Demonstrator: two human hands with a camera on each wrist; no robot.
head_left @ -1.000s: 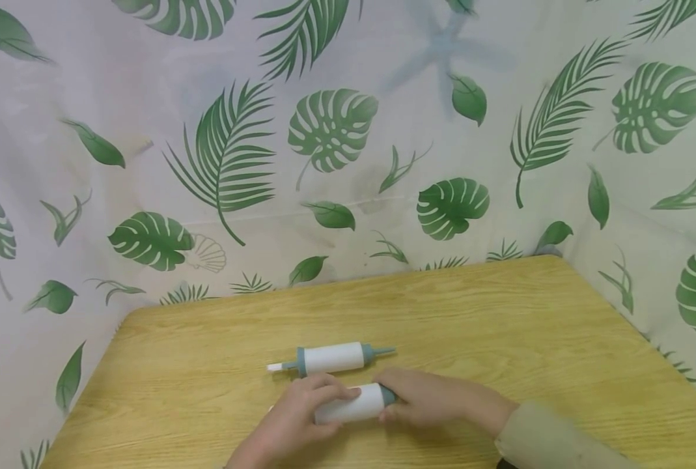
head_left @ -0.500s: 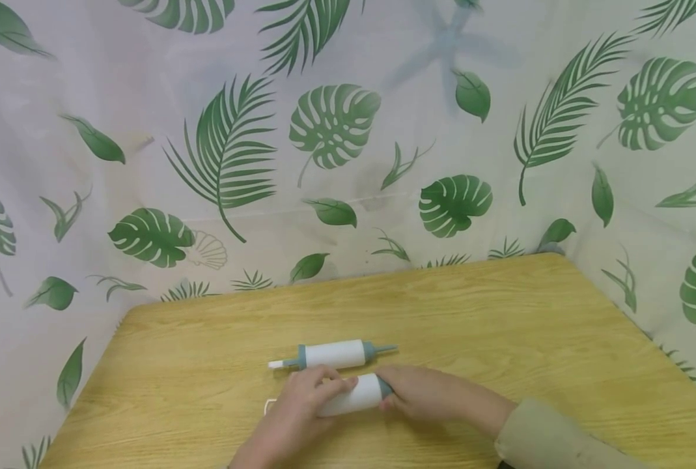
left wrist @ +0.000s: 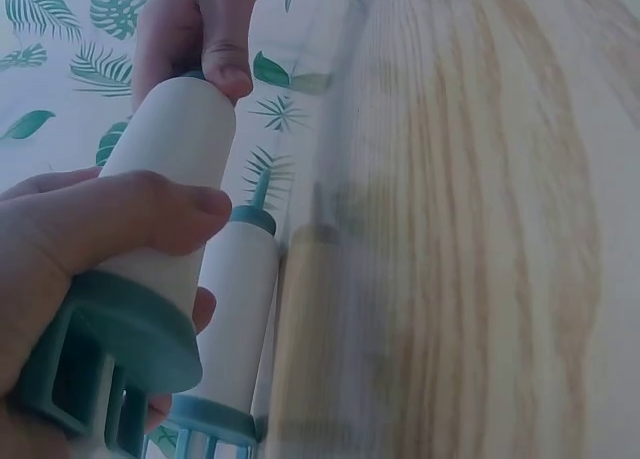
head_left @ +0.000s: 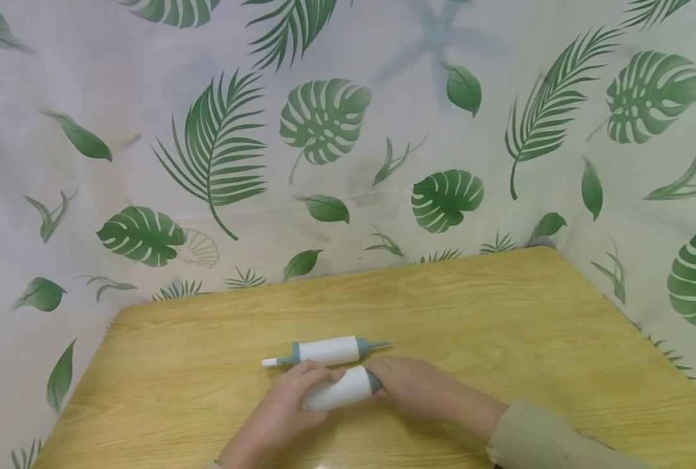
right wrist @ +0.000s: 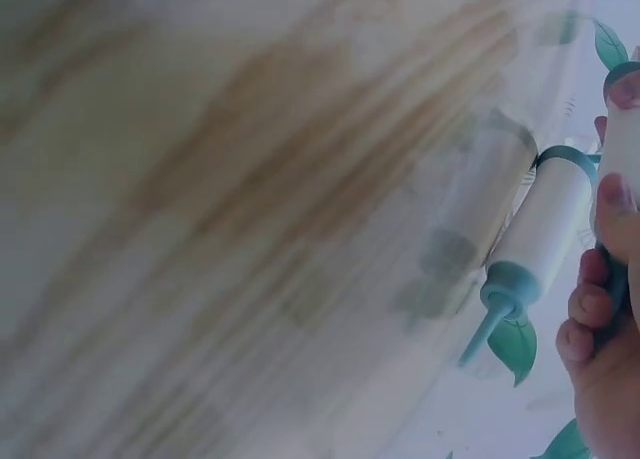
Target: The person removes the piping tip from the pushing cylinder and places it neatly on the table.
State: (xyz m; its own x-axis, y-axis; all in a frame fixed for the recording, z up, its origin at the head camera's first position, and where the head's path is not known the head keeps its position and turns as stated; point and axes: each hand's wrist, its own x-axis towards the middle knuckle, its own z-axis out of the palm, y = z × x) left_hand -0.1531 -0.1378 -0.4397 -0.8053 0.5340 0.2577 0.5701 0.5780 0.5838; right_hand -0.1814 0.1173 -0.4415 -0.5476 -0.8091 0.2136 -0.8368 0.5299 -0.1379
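Observation:
A large syringe with a white barrel (head_left: 338, 389) and teal ends is held in both hands over the table. My left hand (head_left: 292, 398) wraps round its barrel, thumb on top, as the left wrist view shows; its teal slotted end (left wrist: 135, 329) sticks out below that hand. At the other end, my right hand (head_left: 418, 389) grips the teal tip, whose nozzle is hidden by the fingers. Just behind lies a second, matching syringe (head_left: 329, 351) on the table, its thin teal nozzle (right wrist: 485, 334) pointing right and its white-ended plunger left in the head view.
The wood-grain table (head_left: 500, 312) spreads out around the hands. Behind it and along both sides hangs a pale sheet (head_left: 242, 163) printed with green leaves. A light sleeve (head_left: 549, 436) covers the right forearm.
Both hands keep their hold while the syringe shifts slightly back and left, toward the lying one. A white loop seen left of the left hand half a second ago is out of sight.

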